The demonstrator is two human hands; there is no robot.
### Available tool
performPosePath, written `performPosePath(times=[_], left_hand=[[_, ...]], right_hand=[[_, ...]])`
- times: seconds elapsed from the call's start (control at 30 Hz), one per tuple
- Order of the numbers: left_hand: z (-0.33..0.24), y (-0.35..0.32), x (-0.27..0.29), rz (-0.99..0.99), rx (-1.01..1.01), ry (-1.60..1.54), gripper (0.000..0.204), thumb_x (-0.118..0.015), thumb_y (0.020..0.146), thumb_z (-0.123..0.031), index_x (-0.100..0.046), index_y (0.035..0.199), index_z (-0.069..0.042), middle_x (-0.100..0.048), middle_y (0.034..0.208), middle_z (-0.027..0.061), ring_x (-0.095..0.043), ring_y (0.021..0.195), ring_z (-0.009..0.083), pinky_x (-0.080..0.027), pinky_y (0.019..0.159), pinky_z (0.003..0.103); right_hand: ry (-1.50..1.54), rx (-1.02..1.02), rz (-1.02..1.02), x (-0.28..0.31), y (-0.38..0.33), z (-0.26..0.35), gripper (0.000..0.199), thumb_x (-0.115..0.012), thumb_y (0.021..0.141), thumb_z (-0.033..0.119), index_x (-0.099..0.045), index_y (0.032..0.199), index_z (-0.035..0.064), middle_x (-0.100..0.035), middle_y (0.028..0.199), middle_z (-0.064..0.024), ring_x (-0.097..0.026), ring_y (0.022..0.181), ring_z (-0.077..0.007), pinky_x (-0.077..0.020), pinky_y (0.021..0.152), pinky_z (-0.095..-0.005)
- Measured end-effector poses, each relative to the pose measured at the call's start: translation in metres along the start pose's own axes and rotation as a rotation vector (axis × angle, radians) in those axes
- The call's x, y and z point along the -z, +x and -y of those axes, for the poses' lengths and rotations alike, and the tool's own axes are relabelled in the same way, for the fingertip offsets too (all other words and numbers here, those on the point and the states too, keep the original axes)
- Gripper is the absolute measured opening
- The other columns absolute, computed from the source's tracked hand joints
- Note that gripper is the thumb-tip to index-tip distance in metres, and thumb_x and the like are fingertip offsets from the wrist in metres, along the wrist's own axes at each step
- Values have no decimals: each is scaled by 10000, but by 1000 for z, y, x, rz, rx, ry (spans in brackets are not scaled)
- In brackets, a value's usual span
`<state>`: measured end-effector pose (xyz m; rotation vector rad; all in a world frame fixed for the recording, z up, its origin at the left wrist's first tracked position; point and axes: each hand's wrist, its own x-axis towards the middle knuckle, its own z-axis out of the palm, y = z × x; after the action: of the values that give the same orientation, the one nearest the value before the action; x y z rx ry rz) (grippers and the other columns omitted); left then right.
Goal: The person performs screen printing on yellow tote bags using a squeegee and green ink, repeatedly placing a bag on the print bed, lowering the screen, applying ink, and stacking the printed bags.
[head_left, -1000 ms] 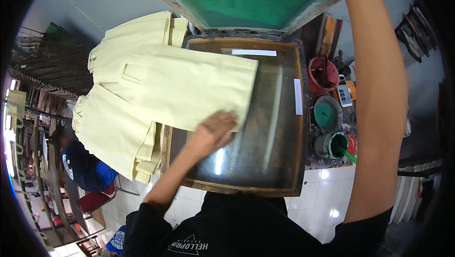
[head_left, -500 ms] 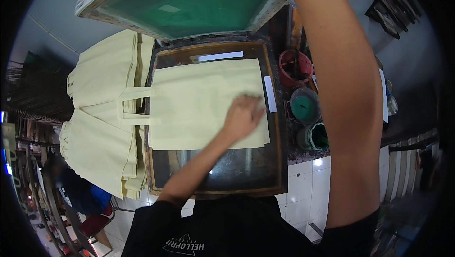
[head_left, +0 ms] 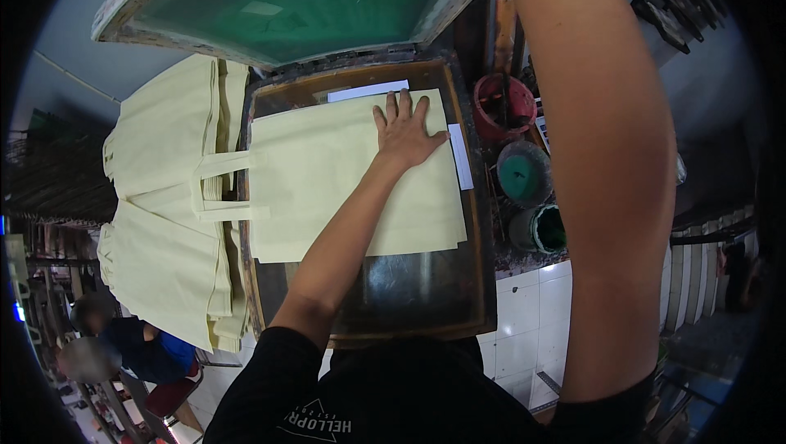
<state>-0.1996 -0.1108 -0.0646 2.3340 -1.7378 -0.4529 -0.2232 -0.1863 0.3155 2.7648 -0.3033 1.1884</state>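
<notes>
My left hand (head_left: 404, 134) lies flat with fingers spread on the upper right part of a pale yellow cloth tote bag (head_left: 344, 174). The bag rests on a dark glass-topped printing board (head_left: 409, 288), its handles pointing left. White paper strips sit along two of its sides, one strip (head_left: 368, 91) at the far edge and another strip (head_left: 461, 157) at the right. Behind the board, a printing screen (head_left: 311, 6) with green mesh is tilted up. My right arm reaches up past the screen's right end; its hand is beyond the picture's top edge.
A stack of pale yellow tote bags (head_left: 168, 198) lies left of the board. To the right stand a red bucket (head_left: 524, 108), a tub of green ink (head_left: 522, 175) and another ink pot (head_left: 540, 228). People (head_left: 143, 350) sit at the lower left.
My left hand has moved to the far side of the tote bag, and its fingers have spread flat. My right arm stays raised. The view has shifted slightly.
</notes>
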Motion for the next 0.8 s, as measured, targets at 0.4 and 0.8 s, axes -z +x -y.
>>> performPosePath(times=[0.4, 0.8], left_hand=[[-24, -1, 22, 148, 214, -73, 920, -669, 865, -624, -272, 1620, -279, -38, 1696, 252, 67, 1538, 538, -5, 1144, 785], [-14, 11, 36, -127, 72, -110, 927, -706, 869, -589, -346, 1582, -120, -334, 1596, 293, -219, 1506, 514, -232, 1171, 669]], right_hand=[[90, -64, 9, 5, -7, 9, 333, -795, 826, 274, -788, 985, -19, -739, 973, -264, -715, 899, -410, -548, 837, -460], [177, -390, 132, 27, -34, 59, 286, -730, 921, 236, -781, 994, -36, -740, 900, -269, -712, 787, -342, -555, 783, -454]])
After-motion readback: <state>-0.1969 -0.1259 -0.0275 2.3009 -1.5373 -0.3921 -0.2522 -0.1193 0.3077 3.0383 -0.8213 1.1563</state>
